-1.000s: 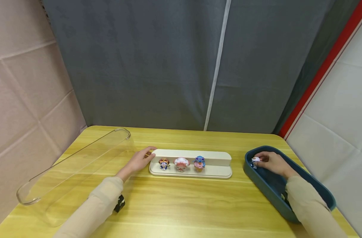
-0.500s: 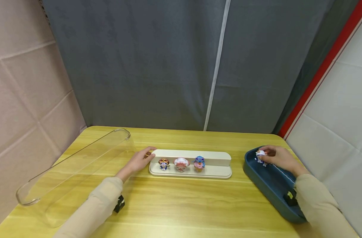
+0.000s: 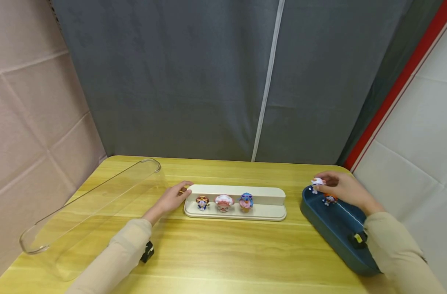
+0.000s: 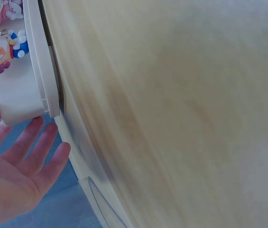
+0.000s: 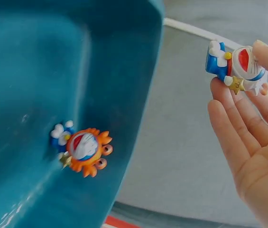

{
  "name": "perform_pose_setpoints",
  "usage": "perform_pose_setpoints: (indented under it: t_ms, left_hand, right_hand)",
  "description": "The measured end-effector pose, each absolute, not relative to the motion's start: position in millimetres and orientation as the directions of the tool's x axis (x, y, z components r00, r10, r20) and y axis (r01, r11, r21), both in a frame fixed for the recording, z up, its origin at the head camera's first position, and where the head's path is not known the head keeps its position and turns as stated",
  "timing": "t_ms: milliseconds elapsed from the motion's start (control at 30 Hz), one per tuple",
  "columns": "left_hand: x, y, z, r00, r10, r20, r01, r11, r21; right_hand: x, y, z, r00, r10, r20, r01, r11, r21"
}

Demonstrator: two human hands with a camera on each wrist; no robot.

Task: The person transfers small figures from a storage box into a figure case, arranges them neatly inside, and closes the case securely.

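My right hand (image 3: 343, 188) pinches a small Doraemon figurine (image 5: 238, 69) with a white hood and a gold star, over the far rim of the blue bin (image 3: 330, 237). Lying inside the bin is another figurine (image 5: 84, 149) in an orange crab-shaped hood. My left hand (image 3: 172, 198) rests at the left end of the cream two-step stand (image 3: 265, 210), its fingers loosely spread around that end. On the stand's lower step are three figurines: one with a reddish-brown headpiece (image 3: 202, 203), a pink-and-white one (image 3: 224, 203) and a blue one with a pink body (image 3: 246, 202).
A long clear cover (image 3: 94, 212) lies slantwise on the left of the wooden table (image 3: 223, 249). Black pieces show beside both sleeves, the left one (image 3: 147, 251) close to the tabletop. A grey curtain (image 3: 172, 81) hangs behind the table.
My right hand has lifted the white-hooded figurine from inside the bin up to its far rim, uncovering the orange-hooded figurine. The left hand and the stand have stayed put.
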State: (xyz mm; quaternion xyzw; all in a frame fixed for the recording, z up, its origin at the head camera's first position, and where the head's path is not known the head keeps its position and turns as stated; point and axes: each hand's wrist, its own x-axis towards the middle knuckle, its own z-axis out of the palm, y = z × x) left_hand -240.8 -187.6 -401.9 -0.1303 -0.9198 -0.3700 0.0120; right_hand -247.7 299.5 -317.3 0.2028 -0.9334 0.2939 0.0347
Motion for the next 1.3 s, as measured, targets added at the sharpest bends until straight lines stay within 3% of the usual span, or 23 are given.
perform_pose_setpoints:
  t_ms: [433,767,1300]
  left_hand:
    - [-241,-188,-402,-0.969,0.222,0.112,0.237,0.691,0.683]
    - [-241,-188,-402,-0.969,0.220,0.111,0.236,0.694,0.680]
    - [-241,-189,-403,-0.967,0.227,0.114,0.243,0.696,0.675]
  right_hand:
    - [-242,271,-311,-0.906,-0.389,0.167,-0.413,0.724,-0.552]
    - [-243,251,-324,-0.882,-0.445,0.157,-0.438,0.648,-0.624]
    - [-242,222,-351,-0.859,-0.486,0.160,-0.464,0.609,-0.643]
